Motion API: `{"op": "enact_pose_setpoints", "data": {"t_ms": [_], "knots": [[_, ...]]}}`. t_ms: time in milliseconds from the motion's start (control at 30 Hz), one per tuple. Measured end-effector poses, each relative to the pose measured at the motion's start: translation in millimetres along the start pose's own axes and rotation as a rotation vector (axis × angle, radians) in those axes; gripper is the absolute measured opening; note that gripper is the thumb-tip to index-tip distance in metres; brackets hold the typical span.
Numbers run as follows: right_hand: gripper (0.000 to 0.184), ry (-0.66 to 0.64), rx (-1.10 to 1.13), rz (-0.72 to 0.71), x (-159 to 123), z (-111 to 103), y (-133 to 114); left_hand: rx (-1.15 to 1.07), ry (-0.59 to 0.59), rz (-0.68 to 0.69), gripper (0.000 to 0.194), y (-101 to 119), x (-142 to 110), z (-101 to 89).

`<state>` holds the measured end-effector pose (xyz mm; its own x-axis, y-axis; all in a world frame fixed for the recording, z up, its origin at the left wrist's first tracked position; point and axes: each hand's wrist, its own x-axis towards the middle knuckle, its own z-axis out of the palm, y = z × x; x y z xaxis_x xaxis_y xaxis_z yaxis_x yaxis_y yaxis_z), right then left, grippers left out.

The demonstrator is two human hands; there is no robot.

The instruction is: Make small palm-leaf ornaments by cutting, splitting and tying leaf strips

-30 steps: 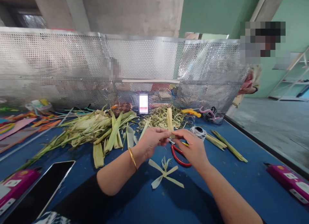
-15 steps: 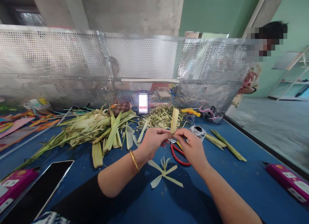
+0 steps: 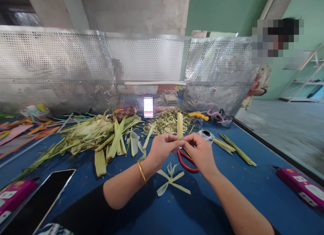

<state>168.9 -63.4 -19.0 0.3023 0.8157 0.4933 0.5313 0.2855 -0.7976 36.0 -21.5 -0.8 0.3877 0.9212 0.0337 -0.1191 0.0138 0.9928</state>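
A pale yellow-green strip of husk (image 3: 180, 124) stands upright between my hands, pinched at its lower end. My left hand (image 3: 165, 148), with a gold bangle at the wrist, closes thumb and fingers on it from the left. From the right, the fingertips of my right hand (image 3: 201, 152) pinch the same end. Just below my hands lies a star-shaped piece of husk leaves (image 3: 171, 181) on the blue table. Red-handled scissors (image 3: 186, 163) rest beneath my right hand, partly covered by it. A spool of white cord (image 3: 206, 136) sits just beyond that hand.
A heap of husks (image 3: 88, 133) spreads at left, with shredded strips (image 3: 167, 122) behind my hands. A phone (image 3: 43, 201) lies front left, and purple boxes (image 3: 301, 187) lie at both sides. Goggles (image 3: 221, 118) are at back right, before a perforated metal screen (image 3: 149, 56). A person (image 3: 263, 79) stands beyond.
The husk strip has turned from a slight rightward lean to nearly upright. My fingers have shifted slightly at its lower end, and the whole view has moved a little.
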Motion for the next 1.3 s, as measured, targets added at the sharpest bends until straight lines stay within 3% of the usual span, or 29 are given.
{"op": "enact_pose_setpoints", "data": {"t_ms": [167, 300, 367, 467, 567, 700, 867, 1000, 1300], "knots": [[0.012, -0.050, 0.196, 0.126, 2, -1, 1, -0.055, -0.076, -0.036, 0.025, -1, 3, -3.1], [0.029, -0.055, 0.489, 0.253, 5, -2, -1, -0.115, -0.155, -0.063, 0.025, -3, 8, -6.9], [0.029, -0.068, 0.545, 0.258, 5, -1, -1, -0.125, -0.161, -0.082, 0.024, -3, 8, -7.6], [0.018, -0.097, 0.482, 0.131, 4, -1, 1, -0.129, -0.154, -0.115, 0.018, -3, 8, -8.1], [0.004, -0.107, 0.251, -0.118, 3, -2, 2, -0.137, -0.129, -0.120, 0.011, 0, 7, -8.7], [0.012, -0.117, 0.040, -0.365, 2, -4, 2, -0.162, -0.100, -0.126, 0.007, 5, 5, -9.2], [0.015, -0.048, -0.071, -0.482, 0, -5, 4, -0.239, -0.111, -0.196, 0.006, 4, 4, -8.9], [0.013, -0.010, -0.062, -0.430, -1, -4, 5, -0.236, -0.114, -0.190, 0.006, 3, 2, -7.1], [0.009, 0.025, 0.076, -0.069, -4, 4, -1, -0.091, -0.020, 0.022, 0.010, 3, -2, 1.0]]}}
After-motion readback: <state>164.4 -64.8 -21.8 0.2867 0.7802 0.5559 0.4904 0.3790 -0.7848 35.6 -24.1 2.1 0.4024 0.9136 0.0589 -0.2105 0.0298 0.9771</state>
